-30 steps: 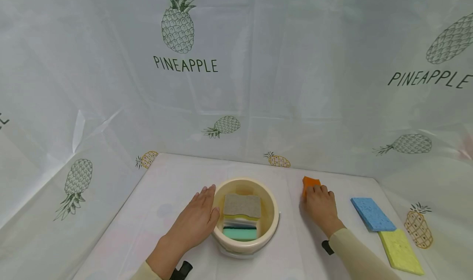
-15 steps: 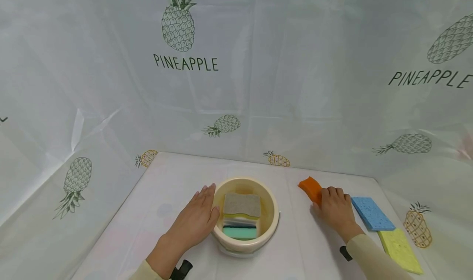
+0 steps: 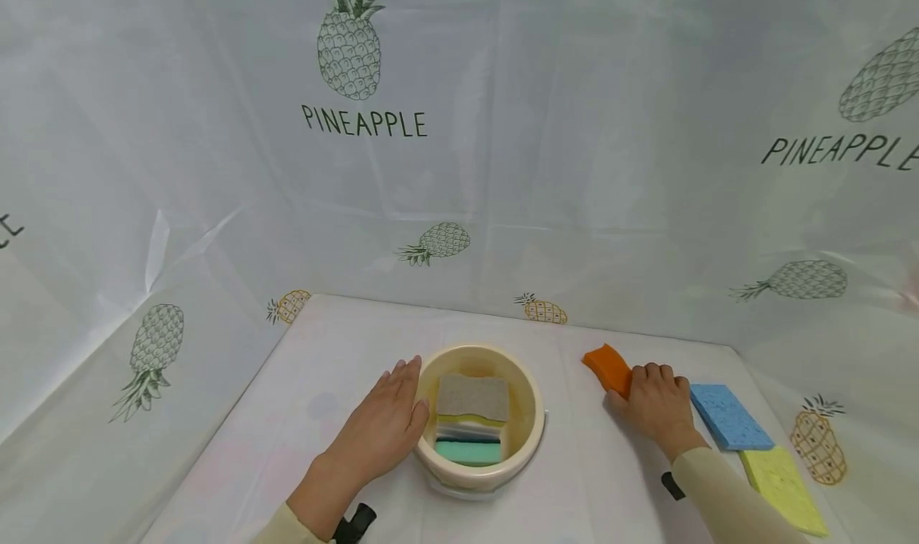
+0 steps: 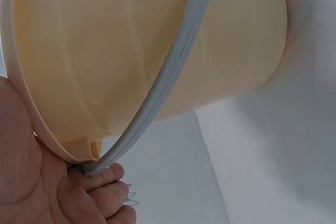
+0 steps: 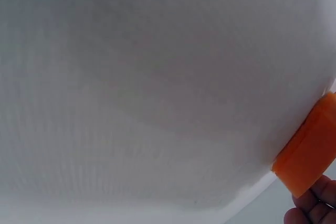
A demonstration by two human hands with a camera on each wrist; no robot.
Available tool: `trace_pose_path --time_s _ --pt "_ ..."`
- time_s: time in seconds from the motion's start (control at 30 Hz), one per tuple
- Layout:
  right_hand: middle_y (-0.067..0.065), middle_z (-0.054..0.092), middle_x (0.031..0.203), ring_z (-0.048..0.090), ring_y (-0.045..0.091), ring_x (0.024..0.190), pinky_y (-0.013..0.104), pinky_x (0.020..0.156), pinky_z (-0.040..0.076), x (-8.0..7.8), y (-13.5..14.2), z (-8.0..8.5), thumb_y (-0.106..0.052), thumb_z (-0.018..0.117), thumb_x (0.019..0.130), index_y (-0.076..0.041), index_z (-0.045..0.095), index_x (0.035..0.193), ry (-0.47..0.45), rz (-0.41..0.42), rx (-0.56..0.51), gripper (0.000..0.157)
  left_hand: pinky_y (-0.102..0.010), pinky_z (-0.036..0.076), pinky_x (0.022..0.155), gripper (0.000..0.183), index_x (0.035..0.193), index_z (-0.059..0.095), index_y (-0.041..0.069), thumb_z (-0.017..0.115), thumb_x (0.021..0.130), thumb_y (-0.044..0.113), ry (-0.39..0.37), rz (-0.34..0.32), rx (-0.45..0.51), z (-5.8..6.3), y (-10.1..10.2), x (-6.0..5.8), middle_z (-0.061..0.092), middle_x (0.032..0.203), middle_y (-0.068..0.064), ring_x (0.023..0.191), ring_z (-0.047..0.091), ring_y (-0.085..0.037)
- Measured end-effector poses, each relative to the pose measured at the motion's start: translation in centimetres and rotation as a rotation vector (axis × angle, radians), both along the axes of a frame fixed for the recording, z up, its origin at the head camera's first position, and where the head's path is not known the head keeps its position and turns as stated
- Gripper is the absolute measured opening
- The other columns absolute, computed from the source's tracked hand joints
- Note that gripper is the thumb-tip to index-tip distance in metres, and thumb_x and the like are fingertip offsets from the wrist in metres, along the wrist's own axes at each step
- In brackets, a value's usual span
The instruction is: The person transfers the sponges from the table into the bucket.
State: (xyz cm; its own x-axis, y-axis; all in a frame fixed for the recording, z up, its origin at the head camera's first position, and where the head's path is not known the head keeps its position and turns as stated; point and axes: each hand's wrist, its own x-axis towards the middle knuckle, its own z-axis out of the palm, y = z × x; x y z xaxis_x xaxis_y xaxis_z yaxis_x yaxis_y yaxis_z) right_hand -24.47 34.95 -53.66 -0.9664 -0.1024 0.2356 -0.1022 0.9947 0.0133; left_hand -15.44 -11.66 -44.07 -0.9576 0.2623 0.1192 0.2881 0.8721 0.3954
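Observation:
In the head view a cream bucket (image 3: 533, 440) with a grey handle (image 4: 173, 66) stands mid-table. Inside it lie a sponge with a grey-brown top (image 3: 474, 399) and a teal sponge (image 3: 468, 452). My left hand (image 3: 376, 424) rests against the bucket's left side, fingers fairly straight. The left wrist view shows its palm at the rim and its fingertips by the handle's end. To the right of the bucket, my right hand (image 3: 655, 400) pinches one end of an orange sponge (image 3: 608, 368), which is at the tabletop. The right wrist view shows this sponge at the lower right, above the fingertips.
A blue sponge (image 3: 732, 418) lies just right of my right hand. A yellow sponge (image 3: 784, 488) touches its near end. White sheeting (image 3: 574, 169) printed with pineapples hangs behind and beside the white-covered table (image 3: 345, 329).
My right hand has shifted right, toward the blue sponge. The orange sponge has turned and more of it shows at the fingertips. My left hand and the bucket have stayed in place.

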Motion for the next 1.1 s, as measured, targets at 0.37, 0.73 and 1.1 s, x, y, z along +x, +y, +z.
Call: trace_pose_path --time_s 0.37,0.73,1.1 --pt "0.027 0.057 0.102 0.050 0.046 0.097 0.058 0.077 0.044 0.5 -0.6 0.0 -0.042 0.078 0.088 0.008 0.054 0.109 0.158 0.054 -0.026 0.059 -0.051 0.027 0.131 0.064 0.162 0.032 -0.006 0.045 0.112 0.032 0.030 -0.025 -0.003 0.4 0.0 0.0 0.038 0.167 -0.020 0.159 0.032 -0.035" --pt "0.025 0.060 0.105 0.052 0.044 0.099 0.056 0.079 0.046 1.4 -2.3 2.1 -0.040 0.080 0.084 0.005 0.056 0.111 0.246 0.125 -0.010 0.058 -0.054 0.027 0.130 0.064 0.160 0.037 -0.007 0.047 0.111 0.031 0.089 -0.047 -0.131 1.0 -0.2 -0.1 0.037 0.166 -0.026 0.159 0.030 -0.040" --pt "0.022 0.062 0.100 0.053 0.042 0.094 0.052 0.073 0.044 2.9 -5.3 7.1 -0.037 0.075 0.081 0.004 0.060 0.111 0.406 0.234 -0.083 0.053 -0.055 0.025 0.131 0.064 0.161 0.035 -0.006 0.047 0.111 0.032 0.058 -0.061 -0.170 1.8 -0.1 -0.2 0.035 0.168 -0.024 0.160 0.028 -0.038"
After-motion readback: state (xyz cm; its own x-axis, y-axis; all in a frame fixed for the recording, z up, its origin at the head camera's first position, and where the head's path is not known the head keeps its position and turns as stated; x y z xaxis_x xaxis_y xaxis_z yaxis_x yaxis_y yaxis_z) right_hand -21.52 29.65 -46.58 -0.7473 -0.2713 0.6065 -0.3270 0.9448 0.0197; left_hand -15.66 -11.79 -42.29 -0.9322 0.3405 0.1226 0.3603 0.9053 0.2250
